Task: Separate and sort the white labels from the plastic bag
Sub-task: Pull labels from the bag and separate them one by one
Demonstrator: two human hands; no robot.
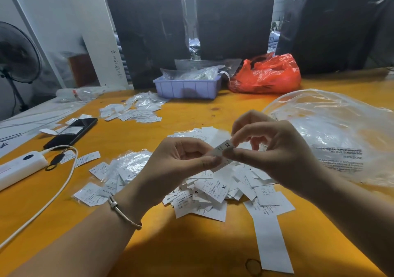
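Holding one XL label (222,152) above the yellow table (191,244), both hands work at chest height so that the printed size mark faces the camera and can be read. The left hand (181,161) pinches the lower end of the label between thumb and forefinger; its other fingers are curled in. The right hand (275,148) pinches the upper end with thumb and forefinger tips, its other fingers bent loosely above. This two-point grip appears intended to peel or slide one label off another, though whether a second label lies under the first cannot be told.

Directly below the hands lies the loose label heap (215,189), with S, M and XL marks visible and mixed together; this is judged to be the unsorted stock. A long uncut label strip (270,240) trails from the heap toward the near table edge. The clear plastic bag (332,131) lies slack to the right, well clear of the heap, and looks emptied.

Left of the heap sit small sleeved label packets (119,170), and farther back a second scattered group (136,110); these are probably sorted piles, kept apart to prevent mixing. A phone (72,131), a white power bank (21,168) and a lilac tray (187,87) stand outside the working zone.
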